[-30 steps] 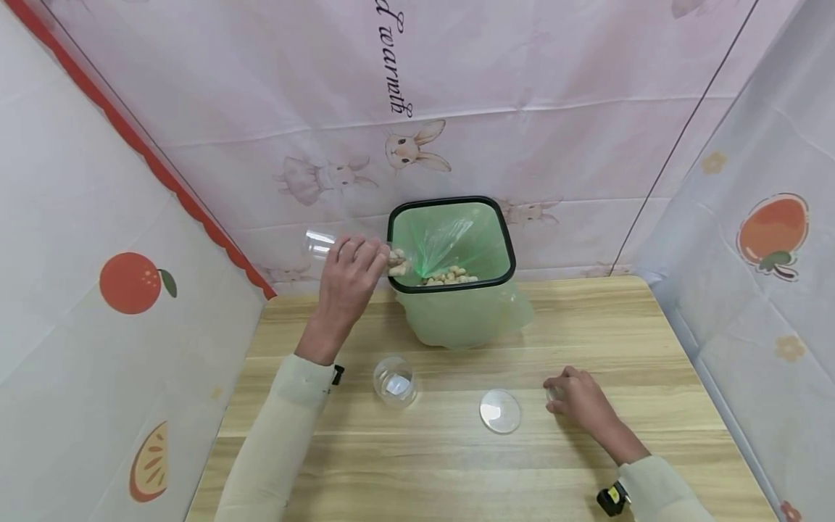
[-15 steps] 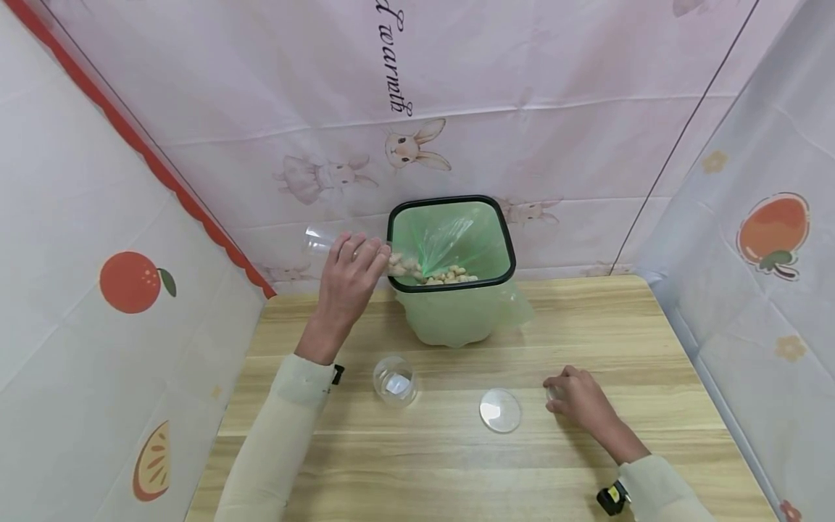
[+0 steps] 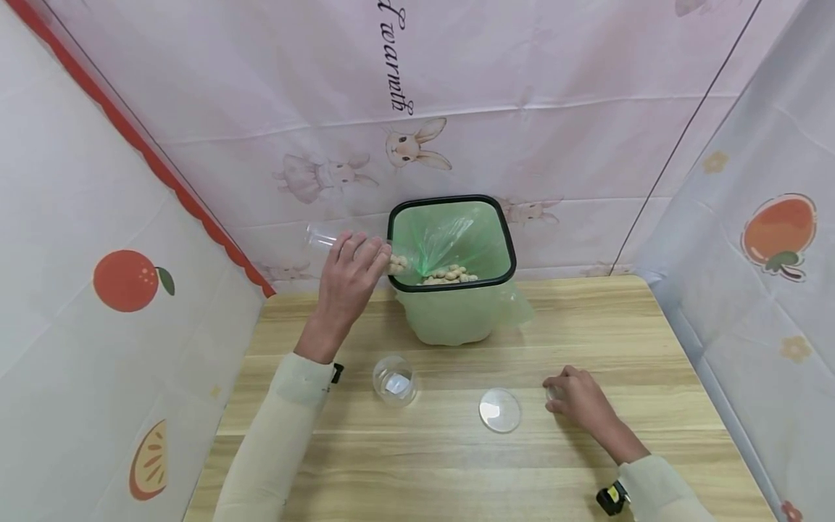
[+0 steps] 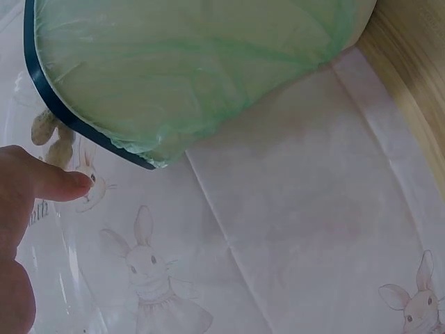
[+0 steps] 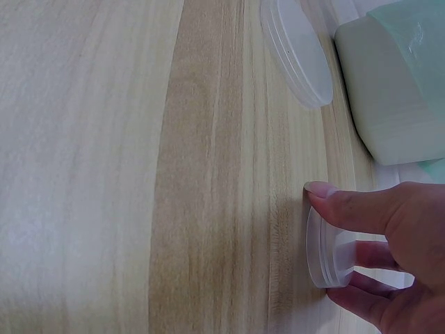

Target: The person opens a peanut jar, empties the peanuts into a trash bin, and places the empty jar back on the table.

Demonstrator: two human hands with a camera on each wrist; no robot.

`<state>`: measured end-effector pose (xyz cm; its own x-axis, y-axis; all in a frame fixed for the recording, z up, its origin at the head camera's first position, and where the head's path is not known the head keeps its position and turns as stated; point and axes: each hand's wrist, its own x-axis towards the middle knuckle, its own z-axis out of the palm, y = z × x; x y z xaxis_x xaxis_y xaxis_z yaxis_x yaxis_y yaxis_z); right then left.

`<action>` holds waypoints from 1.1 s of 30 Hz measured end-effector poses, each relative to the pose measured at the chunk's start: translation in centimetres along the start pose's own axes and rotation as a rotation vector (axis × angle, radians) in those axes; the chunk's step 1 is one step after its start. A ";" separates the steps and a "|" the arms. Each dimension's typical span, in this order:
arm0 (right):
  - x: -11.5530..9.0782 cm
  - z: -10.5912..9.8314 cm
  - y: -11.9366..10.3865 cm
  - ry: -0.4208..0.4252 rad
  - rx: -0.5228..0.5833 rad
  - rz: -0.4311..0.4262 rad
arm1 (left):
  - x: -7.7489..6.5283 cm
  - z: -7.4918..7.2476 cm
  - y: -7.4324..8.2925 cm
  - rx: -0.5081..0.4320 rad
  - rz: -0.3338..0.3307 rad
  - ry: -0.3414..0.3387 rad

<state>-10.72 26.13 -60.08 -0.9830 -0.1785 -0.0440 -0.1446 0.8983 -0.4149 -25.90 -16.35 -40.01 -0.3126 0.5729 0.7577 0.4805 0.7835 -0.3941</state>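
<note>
My left hand (image 3: 349, 279) grips a clear plastic jar (image 3: 318, 236), tipped with its mouth over the left rim of a bin (image 3: 457, 319). Peanuts in the shell (image 3: 398, 264) show at the jar's mouth, and more peanuts (image 3: 451, 274) lie inside the bin. In the left wrist view the thumb (image 4: 66, 184) presses along the jar's wall near the bin's dark rim (image 4: 59, 108). At the right, my right hand (image 3: 583, 397) holds a clear round lid (image 5: 323, 250) by its edge on the table, thumb on one side and fingers on the other.
A second clear jar (image 3: 394, 383) stands upright on the wooden table (image 3: 443, 478), close to the left forearm. Another clear lid (image 3: 499, 411) lies flat between that jar and the right hand. Printed cloth walls (image 3: 554, 159) enclose the back and sides.
Peanuts slid from the jar's mouth into the bin, and fewer now show at the mouth. The jar's base has risen slightly. The right hand stays in place.
</note>
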 end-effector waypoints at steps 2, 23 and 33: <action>0.0 0.0 0.0 0.001 -0.004 0.000 | 0.1 -0.1 0.0 -0.008 0.008 -0.002; 0.0 0.2 0.0 0.003 -0.002 0.008 | 0.4 -0.3 -0.1 0.025 0.062 -0.002; -0.1 0.2 0.0 0.017 -0.002 -0.003 | 0.1 -0.5 0.1 -0.022 -0.088 0.023</action>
<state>-10.65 26.07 -60.29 -0.9844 -0.1741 -0.0274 -0.1474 0.8985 -0.4135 -25.47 -16.29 -39.75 -0.3352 0.4963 0.8008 0.4697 0.8249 -0.3146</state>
